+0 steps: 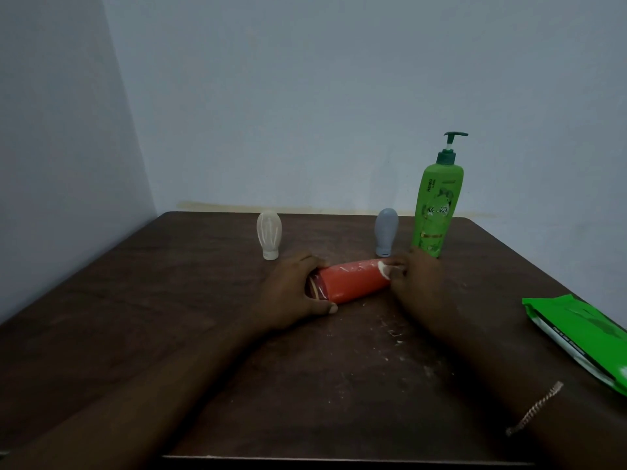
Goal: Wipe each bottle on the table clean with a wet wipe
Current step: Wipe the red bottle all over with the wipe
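left hand (295, 286): curled round the dark-red cap end of the orange bottle (353, 279), fingers over the top, thumb on the near side.
right hand (415, 279): fingers curled; a white wet wipe (385, 268) is pinched and pressed against the bottle's other end.
orange bottle: laid on its side on the table (169, 300), spanned between both hands; white smears are seen along its body.
wet wipe: mostly hidden by the fingers; only a small wad is seen.
green pump bottle (436, 212): upright, just behind the right hand.
grey bottle (386, 232): stood on its cap, beside the pump bottle.
clear bottle (269, 234): stood on its cap, behind the left hand.
wipe pack (576, 334): laid at the table's right edge, well apart from the hands.
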